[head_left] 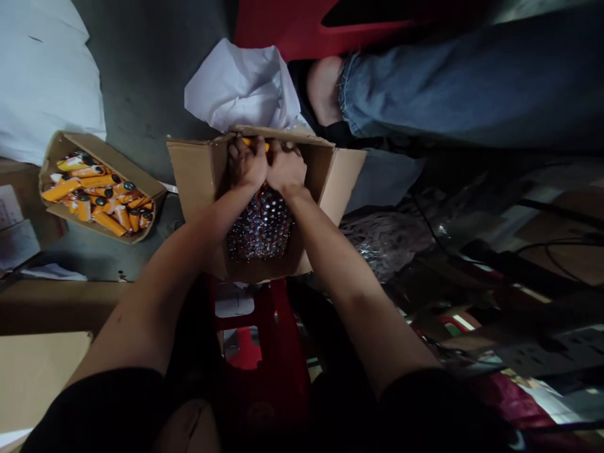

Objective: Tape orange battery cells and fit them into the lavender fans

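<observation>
An open cardboard box (pixel 194 179) stands before me, with dark, shiny bubble wrap (pixel 264 220) inside. Both of my hands reach into its far end. My left hand (pixel 248 165) has its fingers bent down near the far wall, beside a small orange item (pixel 257 143). Close against it, my right hand (pixel 285 168) has curled fingers pointing down. Their fingertips are partly hidden, and what they grip cannot be made out. To the left, a smaller carton (pixel 106 154) holds several orange, tube-like wrapped pieces (pixel 101 192) with dark ends.
Beyond the box lies a white bag (pixel 240 88). Another person's leg in jeans (pixel 438 88) and bare foot are at the upper right. A red plastic stool (pixel 278 327) is beneath the box. Cables and a power strip (pixel 557 352) lie at right; white sheeting (pixel 47 82) is at left.
</observation>
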A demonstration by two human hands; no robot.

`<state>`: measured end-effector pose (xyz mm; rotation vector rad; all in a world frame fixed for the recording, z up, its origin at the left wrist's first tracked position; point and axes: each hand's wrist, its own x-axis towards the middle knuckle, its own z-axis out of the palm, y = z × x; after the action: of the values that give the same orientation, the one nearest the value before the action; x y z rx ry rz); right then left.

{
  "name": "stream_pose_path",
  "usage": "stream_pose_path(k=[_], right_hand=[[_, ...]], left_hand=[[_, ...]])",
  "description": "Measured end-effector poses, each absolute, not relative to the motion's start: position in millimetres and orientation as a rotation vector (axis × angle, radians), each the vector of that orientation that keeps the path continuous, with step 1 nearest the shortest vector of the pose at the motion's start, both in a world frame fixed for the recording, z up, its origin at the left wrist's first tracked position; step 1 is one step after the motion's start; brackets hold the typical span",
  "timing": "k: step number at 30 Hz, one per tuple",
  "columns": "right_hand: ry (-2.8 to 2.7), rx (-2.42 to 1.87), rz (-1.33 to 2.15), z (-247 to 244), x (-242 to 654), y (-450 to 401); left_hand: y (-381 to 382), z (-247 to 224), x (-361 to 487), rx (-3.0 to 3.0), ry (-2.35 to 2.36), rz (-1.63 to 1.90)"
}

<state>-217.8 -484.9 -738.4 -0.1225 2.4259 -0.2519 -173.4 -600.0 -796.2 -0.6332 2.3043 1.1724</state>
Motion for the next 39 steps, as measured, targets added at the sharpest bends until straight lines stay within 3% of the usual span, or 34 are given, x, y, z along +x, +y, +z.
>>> stream_pose_path(k=[3, 14, 23, 32, 39], right_hand=[[2.301, -0.101, -0.262, -736, -236, -487], [2.092, -0.127, -0.148, -718, -257, -482], [2.016, -0.126, 0.007, -707, -267, -494], [2.359, -0.008, -0.034, -680, -178, -513], [2.598, -0.112, -0.347, -702, -98, -543]], left_hand=[[-605, -781, -184, -0.957, 2.211, 1.063], [-625, -747, -185, -0.584, 2.148, 0.968], [-628, -754, -183, -0.482, 1.962, 1.187], [-630, -747, -151, -0.322, 2.202, 1.051], [-646, -756, -154, -0.338, 2.150, 1.019]])
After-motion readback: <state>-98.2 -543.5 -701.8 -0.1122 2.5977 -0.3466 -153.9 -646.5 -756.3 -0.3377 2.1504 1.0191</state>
